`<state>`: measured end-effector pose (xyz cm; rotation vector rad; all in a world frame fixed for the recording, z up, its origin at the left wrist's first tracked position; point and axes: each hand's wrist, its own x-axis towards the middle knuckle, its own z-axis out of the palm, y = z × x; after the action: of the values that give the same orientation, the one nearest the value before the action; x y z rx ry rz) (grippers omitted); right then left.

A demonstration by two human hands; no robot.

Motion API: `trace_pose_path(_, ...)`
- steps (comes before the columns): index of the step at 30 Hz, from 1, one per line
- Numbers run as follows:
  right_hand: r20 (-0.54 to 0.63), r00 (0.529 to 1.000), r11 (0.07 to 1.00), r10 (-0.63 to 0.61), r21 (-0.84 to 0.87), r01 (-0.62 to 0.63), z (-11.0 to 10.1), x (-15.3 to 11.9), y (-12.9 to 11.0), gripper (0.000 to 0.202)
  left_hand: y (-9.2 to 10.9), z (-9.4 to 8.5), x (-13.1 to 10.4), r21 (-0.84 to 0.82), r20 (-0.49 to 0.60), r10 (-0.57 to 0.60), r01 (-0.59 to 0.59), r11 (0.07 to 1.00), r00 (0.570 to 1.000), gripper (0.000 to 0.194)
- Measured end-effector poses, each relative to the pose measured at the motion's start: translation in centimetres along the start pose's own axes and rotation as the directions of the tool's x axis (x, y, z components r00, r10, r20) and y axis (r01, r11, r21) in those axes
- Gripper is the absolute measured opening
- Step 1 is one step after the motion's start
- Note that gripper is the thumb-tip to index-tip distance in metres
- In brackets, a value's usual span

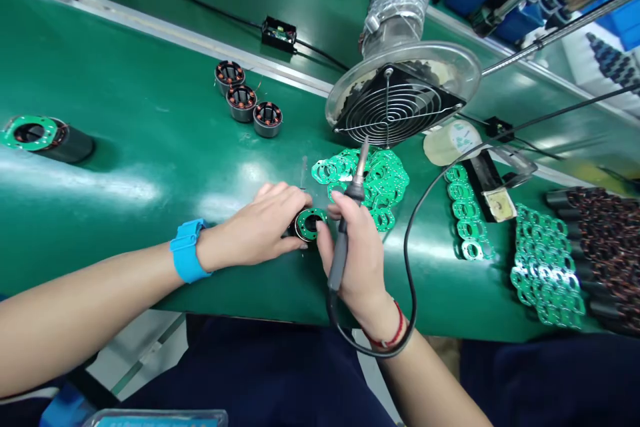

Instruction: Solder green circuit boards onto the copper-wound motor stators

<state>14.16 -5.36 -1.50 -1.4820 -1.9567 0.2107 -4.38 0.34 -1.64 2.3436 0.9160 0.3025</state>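
Observation:
My left hand (263,223), with a blue wrist strap (187,250), is closed around the side of a motor stator. On top of that stator lies a green ring-shaped circuit board (303,229). A soldering iron (341,253) is held in my right hand (365,263), its tip pointing up and away from the board. The right thumb and fingertips reach the board's right edge; whether they press on it I cannot tell. Just beyond my hands is a loose pile of green ring boards (390,177).
A round fume extractor hood (400,90) with a fan grille hangs over the board pile. The iron's black cable (407,260) loops along my right forearm. Several bare stators (241,103) stand at the back; stacked boards (545,267) and stator rows (610,247) fill the right.

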Motion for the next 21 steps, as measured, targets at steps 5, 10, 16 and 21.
trace_pose_path(5, 0.081, 0.985, 0.984, -0.149, -0.085, 0.156, -0.2, -0.6, 0.0, 0.039, -1.2, -1.5, -0.3, -0.091, 0.058, 0.028, -0.022, 0.996, 0.998, 0.014)
trace_pose_path(10, 0.230, 0.969, 0.996, -0.085, 0.051, 0.076, -0.6, 0.0, 0.7, 0.040, -1.4, -2.4, 0.1, -0.239, -0.003, 0.026, -0.026, 0.971, 1.000, 0.012)
trace_pose_path(16, 0.158, 0.975, 0.984, -0.159, 0.111, 0.142, -0.1, 0.2, 1.4, 0.042, -0.4, -1.6, 0.9, -0.467, -0.064, -0.120, 0.076, 0.881, 0.991, 0.013)
trace_pose_path(21, 0.028, 0.965, 0.963, -0.260, 0.078, 0.257, 0.2, -0.2, 0.9, 0.046, -0.2, -1.1, 1.1, -0.605, -0.010, -0.197, 0.151, 0.782, 0.980, 0.016)
